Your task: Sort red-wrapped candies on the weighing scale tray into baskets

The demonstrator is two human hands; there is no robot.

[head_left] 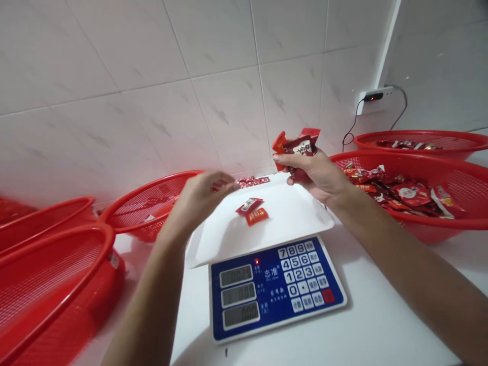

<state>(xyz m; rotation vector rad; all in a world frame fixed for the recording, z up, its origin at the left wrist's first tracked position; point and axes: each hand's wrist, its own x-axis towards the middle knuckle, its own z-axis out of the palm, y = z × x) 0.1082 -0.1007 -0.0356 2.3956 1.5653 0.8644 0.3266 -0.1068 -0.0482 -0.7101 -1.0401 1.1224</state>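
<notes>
My right hand [310, 168] is raised over the right side of the scale's tray, closed around several red and dark-red wrapped candies [301, 147]. My left hand [206, 195] hovers above the tray's left edge, fingers curved and apart from the thumb, with nothing visible in it. Below and between the hands is the white tray [293, 213] of a digital scale [278, 287] with a blue keypad panel. On this tray lie a dark-red wrapped candy [249, 205] and an orange-red one [256, 216], touching each other.
Red mesh baskets stand at both sides: a near-left basket [57, 284], a basket behind my left hand [125, 208], and a right basket [450, 223] full of wrapped packets. More small red packets [251, 181] lie behind the tray. A socket box [375, 100] with cables is on the tiled wall.
</notes>
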